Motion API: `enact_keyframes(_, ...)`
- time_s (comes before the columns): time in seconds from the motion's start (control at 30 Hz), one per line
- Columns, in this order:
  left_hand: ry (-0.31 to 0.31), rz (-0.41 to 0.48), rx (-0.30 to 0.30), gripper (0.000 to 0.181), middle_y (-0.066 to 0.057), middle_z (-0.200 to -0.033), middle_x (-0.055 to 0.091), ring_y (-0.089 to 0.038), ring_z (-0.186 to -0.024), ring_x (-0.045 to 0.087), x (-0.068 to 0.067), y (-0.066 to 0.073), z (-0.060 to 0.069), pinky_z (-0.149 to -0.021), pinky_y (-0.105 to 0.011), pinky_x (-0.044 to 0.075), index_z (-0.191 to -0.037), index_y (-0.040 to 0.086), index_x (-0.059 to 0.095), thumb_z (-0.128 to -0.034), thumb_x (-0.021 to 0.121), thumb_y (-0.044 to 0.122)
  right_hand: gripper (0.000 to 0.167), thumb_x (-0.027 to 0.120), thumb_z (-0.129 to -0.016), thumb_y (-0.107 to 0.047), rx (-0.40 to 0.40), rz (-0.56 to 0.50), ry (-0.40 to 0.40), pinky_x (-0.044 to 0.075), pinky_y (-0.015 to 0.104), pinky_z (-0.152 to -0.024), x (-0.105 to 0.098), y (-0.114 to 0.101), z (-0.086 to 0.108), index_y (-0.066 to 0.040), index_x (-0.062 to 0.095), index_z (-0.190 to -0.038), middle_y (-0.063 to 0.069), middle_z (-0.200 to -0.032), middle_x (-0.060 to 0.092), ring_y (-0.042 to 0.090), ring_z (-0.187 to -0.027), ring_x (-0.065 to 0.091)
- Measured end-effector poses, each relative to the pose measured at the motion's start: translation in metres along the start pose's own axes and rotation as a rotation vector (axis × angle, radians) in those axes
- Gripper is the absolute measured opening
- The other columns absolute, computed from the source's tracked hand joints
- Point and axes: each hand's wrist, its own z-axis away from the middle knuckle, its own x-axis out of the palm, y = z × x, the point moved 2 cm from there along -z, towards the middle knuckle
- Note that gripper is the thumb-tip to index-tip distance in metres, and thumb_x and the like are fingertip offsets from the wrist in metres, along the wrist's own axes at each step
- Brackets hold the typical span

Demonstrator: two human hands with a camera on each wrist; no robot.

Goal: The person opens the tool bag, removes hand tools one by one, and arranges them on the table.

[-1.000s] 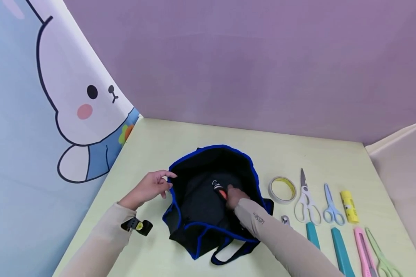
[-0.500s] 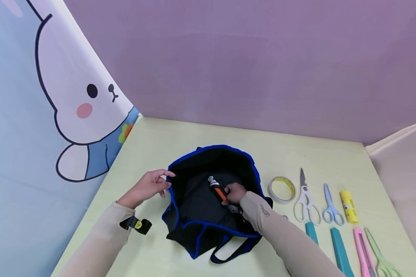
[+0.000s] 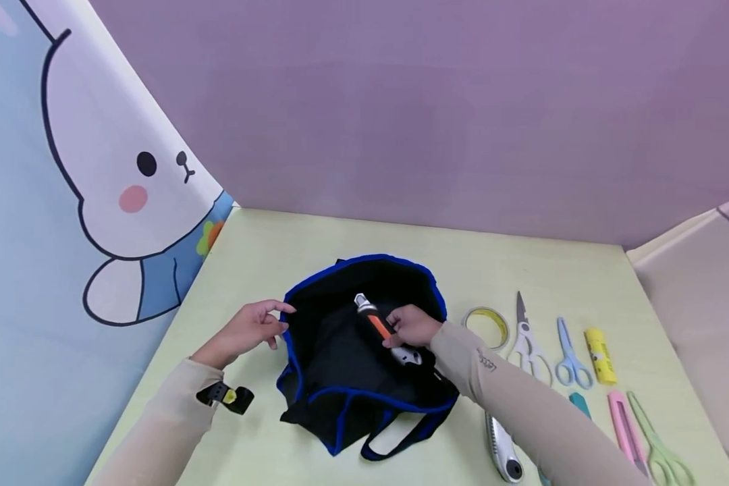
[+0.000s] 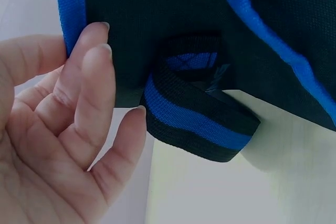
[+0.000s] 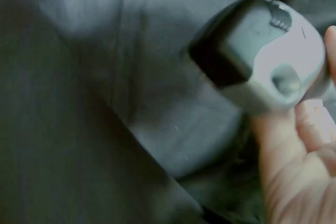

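Observation:
A black cloth bag [image 3: 334,364] with blue trim stands open-mouthed in the middle of the table. My left hand [image 3: 249,331] holds its left rim, and the left wrist view shows the bag's edge [image 4: 73,11] between my fingers, beside a black-and-blue strap [image 4: 194,114]. Within the bag's mouth, my right hand [image 3: 416,325] grips a black-and-orange utility knife [image 3: 373,320] with a silver nose pointing away to the left. Its grey-and-black rear end [image 5: 289,51] fills part of the blurred right wrist view. The bag's floor is partly hidden by the hand and knife.
Right of the bag lie a tape roll [image 3: 503,331], white scissors [image 3: 525,347], blue scissors [image 3: 574,370], a yellow glue stick [image 3: 600,356], a pink cutter [image 3: 623,425] and green scissors [image 3: 662,455]. A silver utility knife [image 3: 503,449] and a teal item [image 3: 580,403] are partly under my sleeve.
My right hand has raised the black-and-orange knife from deep in the bag toward its mouth, exposing more of it. My left hand stays at the rim. A silver utility knife now shows beside my sleeve.

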Motion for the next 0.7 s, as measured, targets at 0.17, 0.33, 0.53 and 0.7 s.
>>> enact_keyframes(0.17, -0.013, 0.004, 0.004, 0.035, -0.004, -0.066, 0.059, -0.023, -0.062, 0.062, -0.003, -0.001, 0.003, -0.089, -0.053, 0.045, -0.126, -0.007, 0.051, -0.095, 0.055, 0.008, 0.028, 0.074, -0.078, 0.002, 0.053, -0.11, -0.002, 0.046, 0.023, -0.062, -0.011, -0.01, 0.014, 0.007, 0.062, -0.103, 0.005, -0.079, 0.059, 0.012, -0.066, 0.052)
enact_keyframes(0.33, -0.014, 0.005, 0.006, 0.034, -0.003, -0.066, 0.06, -0.025, -0.063, 0.062, -0.004, 0.0, 0.003, -0.086, -0.05, 0.047, -0.126, -0.007, 0.051, -0.0951, 0.055, 0.007, 0.037, 0.069, -0.081, 0.005, 0.065, -0.344, -0.074, 0.053, 0.029, -0.066, -0.019, -0.012, 0.028, 0.01, 0.055, -0.115, 0.008, -0.085, 0.06, 0.012, -0.071, 0.059)
enact_keyframes(0.53, 0.01, -0.01, 0.015, 0.037, -0.005, -0.068, 0.061, -0.028, -0.064, 0.062, -0.006, 0.004, -0.001, -0.083, -0.045, 0.049, -0.128, -0.008, 0.048, -0.0943, 0.055, 0.004, 0.033, 0.067, -0.082, 0.006, 0.047, -0.344, -0.114, 0.053, 0.029, -0.065, -0.031, -0.003, 0.046, 0.01, 0.056, -0.112, 0.007, -0.082, 0.06, 0.013, -0.071, 0.06)
enact_keyframes(0.7, 0.055, -0.024, -0.011, 0.046, -0.007, -0.074, 0.065, -0.026, -0.062, 0.061, -0.009, 0.008, -0.001, -0.079, -0.041, 0.053, -0.136, -0.008, 0.04, -0.0921, 0.052, 0.0, 0.033, 0.067, -0.083, 0.003, 0.03, -0.36, -0.115, 0.053, 0.031, -0.067, -0.042, 0.008, 0.057, 0.009, 0.055, -0.113, 0.006, -0.083, 0.061, 0.013, -0.073, 0.062)
